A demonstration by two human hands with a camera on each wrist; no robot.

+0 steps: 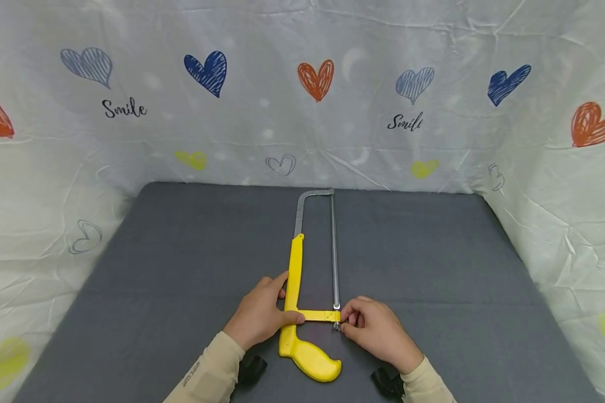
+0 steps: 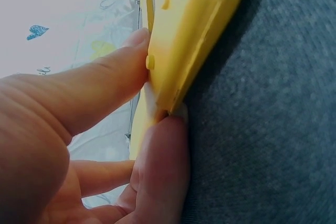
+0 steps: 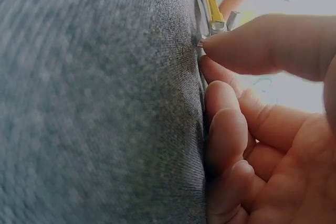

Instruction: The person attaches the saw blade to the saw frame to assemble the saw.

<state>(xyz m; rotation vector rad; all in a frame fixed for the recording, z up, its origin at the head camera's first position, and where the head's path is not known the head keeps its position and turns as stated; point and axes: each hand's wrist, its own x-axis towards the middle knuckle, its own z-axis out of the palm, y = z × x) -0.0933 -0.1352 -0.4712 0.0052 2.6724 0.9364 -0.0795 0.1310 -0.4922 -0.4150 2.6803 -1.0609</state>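
Observation:
A hacksaw [image 1: 294, 268] with a yellow frame and handle lies flat on the grey-covered table, its grey metal bow pointing away. Its blade [image 1: 334, 252] runs along the right side to a yellow crossbar. My left hand [image 1: 262, 316] holds the yellow frame near that crossbar; the left wrist view shows the thumb on top and fingers [image 2: 160, 150] against the lower edge. At the crossbar's right end, my right hand [image 1: 378, 331] pinches a small metal wing nut [image 3: 232, 20] between thumb and forefinger. The fingertips partly hide the nut, while the other fingers curl against the cloth.
The table [image 1: 191, 235] has a dark grey cloth cover. Around its back and sides hangs a white curtain [image 1: 262, 129] printed with hearts. Black wrist devices [image 1: 252, 370] sit beside both forearms.

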